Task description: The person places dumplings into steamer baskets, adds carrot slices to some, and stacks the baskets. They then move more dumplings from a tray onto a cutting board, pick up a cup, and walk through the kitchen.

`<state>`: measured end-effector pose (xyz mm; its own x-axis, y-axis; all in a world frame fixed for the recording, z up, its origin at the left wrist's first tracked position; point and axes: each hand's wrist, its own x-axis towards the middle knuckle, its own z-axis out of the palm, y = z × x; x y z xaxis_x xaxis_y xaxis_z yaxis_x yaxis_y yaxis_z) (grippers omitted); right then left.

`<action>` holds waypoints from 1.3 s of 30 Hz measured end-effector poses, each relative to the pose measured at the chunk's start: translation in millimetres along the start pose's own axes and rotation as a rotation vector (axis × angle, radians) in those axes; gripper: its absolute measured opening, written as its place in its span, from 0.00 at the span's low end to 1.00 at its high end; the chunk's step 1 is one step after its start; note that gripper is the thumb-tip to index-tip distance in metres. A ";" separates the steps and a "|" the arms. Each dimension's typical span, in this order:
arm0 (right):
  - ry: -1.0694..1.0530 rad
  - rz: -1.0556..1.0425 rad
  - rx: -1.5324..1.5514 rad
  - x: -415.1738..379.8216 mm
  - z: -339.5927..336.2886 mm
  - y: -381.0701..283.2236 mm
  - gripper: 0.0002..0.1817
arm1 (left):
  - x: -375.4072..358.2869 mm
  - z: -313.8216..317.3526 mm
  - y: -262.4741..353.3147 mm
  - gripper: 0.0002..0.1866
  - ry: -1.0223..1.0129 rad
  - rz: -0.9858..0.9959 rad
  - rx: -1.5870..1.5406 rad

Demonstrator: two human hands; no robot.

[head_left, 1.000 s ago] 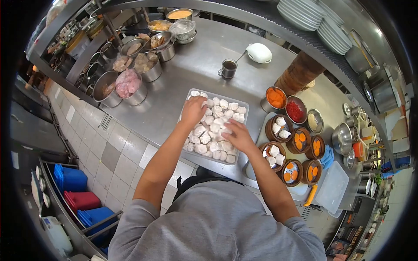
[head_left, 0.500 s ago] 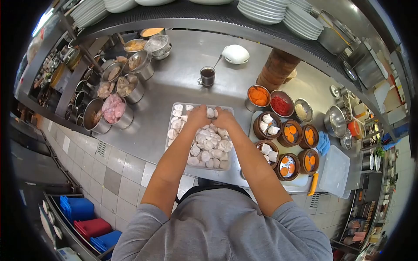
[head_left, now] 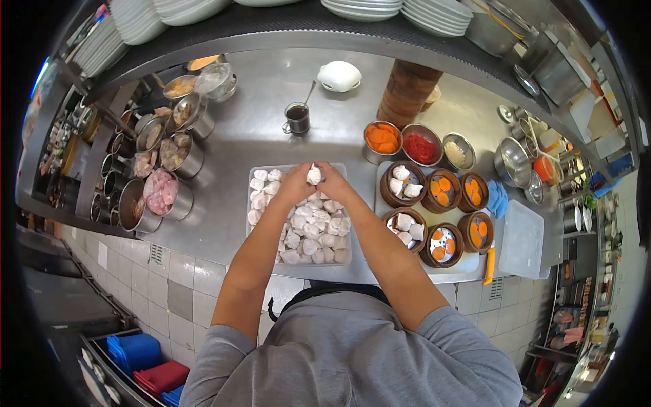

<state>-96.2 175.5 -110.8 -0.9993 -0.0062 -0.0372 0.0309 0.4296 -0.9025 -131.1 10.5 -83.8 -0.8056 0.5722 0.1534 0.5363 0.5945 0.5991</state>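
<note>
Currently | tray (head_left: 344,262): dumplings (head_left: 310,230) (heaped) | steamer (head_left: 427,197): orange slices (head_left: 444,184) | left grip (head_left: 294,184), right grip (head_left: 333,182): clasping one dumpling (head_left: 314,174)

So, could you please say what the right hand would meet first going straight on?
The right hand would probably meet the left hand at the dumpling; past that, the mug stands roughly in line, though depth is unclear.

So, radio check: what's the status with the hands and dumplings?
Left hand and right hand: together, around one dumpling. Other dumplings: heaped close by. Nothing visibly blocking; mug stands beyond the hands, apart.
</note>
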 end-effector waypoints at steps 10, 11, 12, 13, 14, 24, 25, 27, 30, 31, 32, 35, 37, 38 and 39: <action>0.154 -0.021 -0.015 -46.9 -18.1 -66.2 0.26 | -33.5 -23.5 42.4 0.27 0.002 -0.013 -0.594; 0.122 0.020 0.068 -57.2 -23.4 -79.0 0.26 | -38.7 -27.4 54.5 0.25 0.050 -0.112 -0.712; 0.132 0.029 0.067 -70.2 -31.6 -87.2 0.26 | -43.5 -29.9 65.8 0.24 0.101 -0.216 -0.828; 0.113 0.060 0.188 -85.7 -42.5 -89.7 0.27 | -47.1 -28.2 77.3 0.23 0.099 -0.227 -0.985; 0.094 0.089 0.309 -100.8 -53.8 -90.3 0.27 | -51.0 -27.5 88.4 0.23 0.088 -0.228 -0.990; 0.491 0.344 0.789 -329.7 -220.4 -5.9 0.12 | -71.9 27.3 222.6 0.20 -0.535 -0.481 -1.283; 0.532 0.380 0.718 -344.6 -229.5 -1.0 0.12 | -64.7 39.9 233.9 0.20 -0.621 -0.359 -1.187; 0.547 0.449 0.599 -367.6 -240.7 10.5 0.12 | -51.9 64.5 260.6 0.21 -0.716 -0.231 -1.080; 0.579 0.468 0.549 -381.6 -245.0 20.6 0.14 | -31.0 99.2 291.7 0.20 -0.763 -0.194 -1.060; 0.588 0.452 0.565 -383.6 -244.4 22.0 0.17 | -22.4 111.2 296.6 0.19 -0.796 -0.148 -0.983; 0.599 0.453 0.573 -385.1 -244.0 23.4 0.17 | -15.5 121.8 299.8 0.18 -0.826 -0.103 -0.905; 0.652 0.454 0.194 -384.2 -245.8 31.0 0.26 | -5.4 122.6 320.7 0.19 -0.735 0.001 -0.667; 0.613 0.445 0.039 -379.3 -249.5 19.7 0.25 | -4.8 127.1 325.5 0.20 -0.650 0.076 -0.514; 0.571 0.434 -0.124 -376.9 -251.9 16.1 0.23 | -3.6 136.7 320.8 0.20 -0.654 0.077 -0.507; 0.574 0.434 -0.119 -375.1 -254.3 18.6 0.23 | -2.6 152.1 310.0 0.20 -0.690 0.050 -0.606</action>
<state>273.7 415.5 -4.5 -0.7526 0.6473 -0.1207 0.4571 0.3817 -0.8034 75.5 279.3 -18.0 -0.3521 0.9151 -0.1963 0.1859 0.2740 0.9436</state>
